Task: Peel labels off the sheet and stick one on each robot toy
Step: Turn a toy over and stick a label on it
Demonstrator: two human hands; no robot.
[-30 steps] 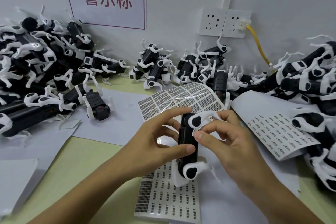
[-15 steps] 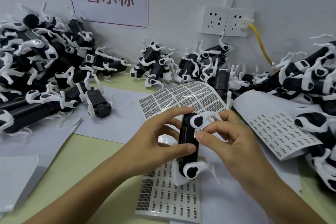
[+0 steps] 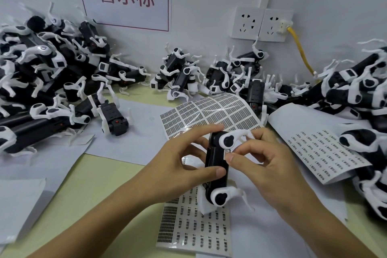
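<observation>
Label [image 3: 226, 151] under the right hand [image 3: 266, 165] fingertips is barely legible. Left hand [image 3: 184, 165] grips the robot toy [image 3: 216, 165] between both hands, above the label sheet [image 3: 194, 228]. Toy piles [image 3: 52, 81] crowd the bench [image 3: 104, 174] beyond.

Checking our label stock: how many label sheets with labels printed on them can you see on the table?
3. One curled sheet lies behind the hands, one flat sheet lies under the held toy near the front edge, and one sheet lies at right. More may be hidden under the toy piles.
</observation>
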